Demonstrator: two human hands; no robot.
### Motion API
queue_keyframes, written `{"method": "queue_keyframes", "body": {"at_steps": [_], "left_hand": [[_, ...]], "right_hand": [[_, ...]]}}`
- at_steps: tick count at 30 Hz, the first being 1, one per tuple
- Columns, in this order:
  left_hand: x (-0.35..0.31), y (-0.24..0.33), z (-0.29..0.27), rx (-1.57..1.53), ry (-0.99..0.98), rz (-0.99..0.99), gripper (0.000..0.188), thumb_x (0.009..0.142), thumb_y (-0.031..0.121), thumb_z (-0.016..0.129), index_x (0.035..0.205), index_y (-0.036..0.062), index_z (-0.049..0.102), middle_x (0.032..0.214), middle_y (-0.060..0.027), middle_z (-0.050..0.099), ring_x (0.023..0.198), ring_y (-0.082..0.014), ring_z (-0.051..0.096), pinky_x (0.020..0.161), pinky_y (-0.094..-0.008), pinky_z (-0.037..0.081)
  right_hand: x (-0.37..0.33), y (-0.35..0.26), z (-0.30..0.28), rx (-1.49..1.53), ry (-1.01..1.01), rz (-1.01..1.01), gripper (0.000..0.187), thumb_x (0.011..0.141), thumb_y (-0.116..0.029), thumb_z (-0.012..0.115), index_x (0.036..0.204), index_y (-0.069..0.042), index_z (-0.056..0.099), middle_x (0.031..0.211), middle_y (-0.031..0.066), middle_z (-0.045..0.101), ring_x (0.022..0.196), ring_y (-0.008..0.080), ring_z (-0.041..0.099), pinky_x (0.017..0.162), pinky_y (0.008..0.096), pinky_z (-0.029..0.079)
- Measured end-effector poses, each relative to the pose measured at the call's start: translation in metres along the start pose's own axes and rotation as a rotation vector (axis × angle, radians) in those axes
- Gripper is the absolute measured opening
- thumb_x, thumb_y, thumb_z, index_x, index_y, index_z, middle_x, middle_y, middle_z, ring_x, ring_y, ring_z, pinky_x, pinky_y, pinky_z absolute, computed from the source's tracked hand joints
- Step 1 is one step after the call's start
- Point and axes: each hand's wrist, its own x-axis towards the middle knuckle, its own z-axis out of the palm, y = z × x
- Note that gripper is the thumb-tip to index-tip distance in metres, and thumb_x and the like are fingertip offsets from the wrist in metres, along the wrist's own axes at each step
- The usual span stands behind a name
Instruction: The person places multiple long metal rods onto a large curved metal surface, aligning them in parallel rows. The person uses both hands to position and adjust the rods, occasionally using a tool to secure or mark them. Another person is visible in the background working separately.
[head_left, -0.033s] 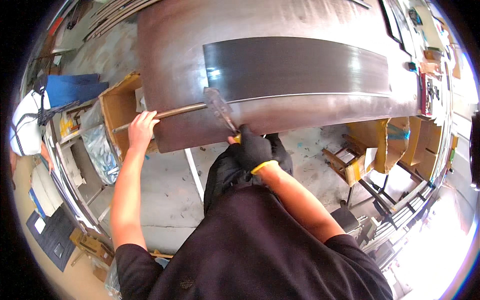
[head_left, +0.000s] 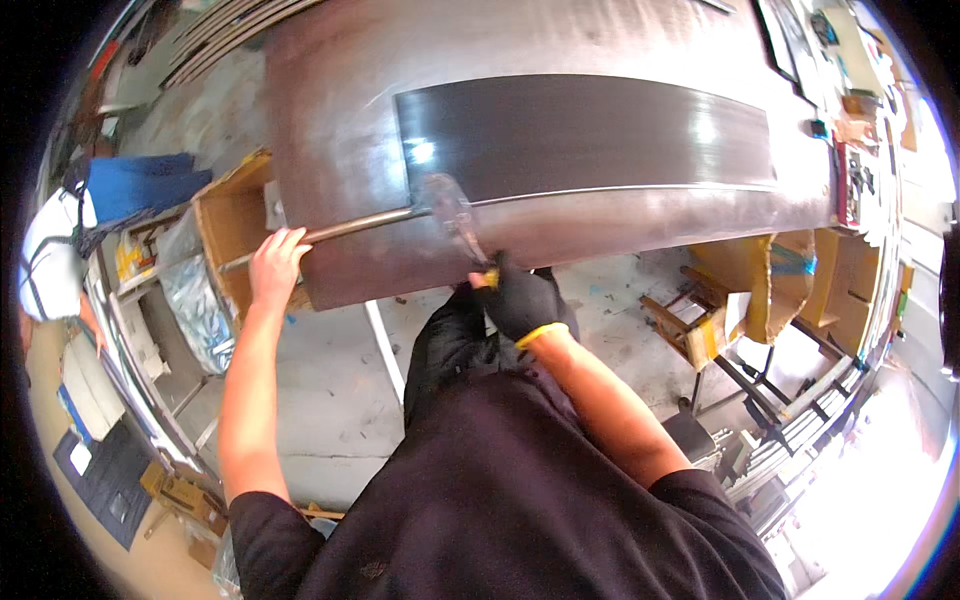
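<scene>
My bare left hand [head_left: 275, 265] is closed around a thin metal rod [head_left: 355, 226] where it overhangs the left edge of the brown metal table [head_left: 600, 218]. The rod runs rightward to the front left corner of a dark rectangular sheet [head_left: 580, 135] that lies flat on the tabletop. In a black glove with a yellow cuff, my right hand [head_left: 525, 303] grips a hand tool [head_left: 456, 217] with a yellow handle. Its long greyish head reaches over the rod near the sheet's corner. Motion blur and the glove hide the tool's exact kind, and whether it touches the rod is unclear.
An opened cardboard box [head_left: 228, 215] stands under the rod's left end. Another person [head_left: 60, 245] is at the far left. More cardboard boxes [head_left: 790, 270] and a wooden stool-like frame [head_left: 680, 315] are beyond the table's front right. Long bars [head_left: 215, 40] lie at upper left.
My right hand and the tool have shifted a little to the right along the table's front edge. The left hand keeps its hold on the rod. The whole view has moved slightly.
</scene>
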Motion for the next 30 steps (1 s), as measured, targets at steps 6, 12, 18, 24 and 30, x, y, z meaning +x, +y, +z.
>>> {"method": "queue_keyframes", "body": {"at_steps": [6,12,18,24,30], "left_hand": [[-0.006,0.011,-0.014,-0.02,-0.122,-0.17,0.029,0.083,0.017,0.071,0.11,0.0061,0.069,0.101,-0.012,0.066,0.092,-0.0338,0.066,0.079,-0.0405,0.054],[0.01,-0.001,-0.003,-0.006,-0.167,-0.183,0.03,0.082,0.012,0.072,0.11,0.0038,0.067,0.102,-0.0122,0.066,0.092,-0.035,0.066,0.079,-0.0422,0.054],[0.005,0.006,-0.018,0.063,-0.246,-0.208,0.028,0.081,0.019,0.073,0.105,0.0056,0.067,0.102,-0.0098,0.067,0.094,-0.0341,0.065,0.082,-0.041,0.053],[0.008,0.014,-0.018,0.072,-0.188,-0.122,0.029,0.074,0.019,0.077,0.097,0.0057,0.064,0.093,-0.0097,0.065,0.087,-0.0325,0.065,0.075,-0.043,0.053],[0.022,0.019,-0.02,0.04,-0.184,-0.092,0.03,0.073,0.02,0.078,0.094,0.0049,0.063,0.089,-0.0105,0.063,0.084,-0.0334,0.065,0.073,-0.0439,0.053]], "right_hand": [[-0.008,0.255,-0.138,0.416,0.411,0.33,0.044,0.093,-0.042,0.064,0.105,0.0,0.058,0.083,0.0287,0.065,0.077,0.0462,0.064,0.066,0.0493,0.049],[-0.007,0.579,-0.319,0.49,0.595,0.677,0.047,0.093,-0.053,0.061,0.088,-0.006,0.062,0.065,0.0088,0.061,0.056,0.0237,0.06,0.056,0.0408,0.049],[0.004,0.479,-0.26,0.533,0.641,0.55,0.057,0.095,-0.056,0.058,0.078,-0.002,0.06,0.061,0.0076,0.057,0.055,0.02,0.052,0.053,0.0366,0.043],[-0.01,0.223,-0.062,0.257,0.284,0.276,0.049,0.097,-0.047,0.057,0.093,0.001,0.063,0.075,0.0169,0.065,0.068,0.0273,0.061,0.066,0.0412,0.048],[0.014,-0.009,0.02,0.088,0.236,-0.271,0.04,0.09,-0.042,0.061,0.108,-0.007,0.063,0.092,0.0229,0.069,0.094,0.0427,0.066,0.084,0.0539,0.049]]}}
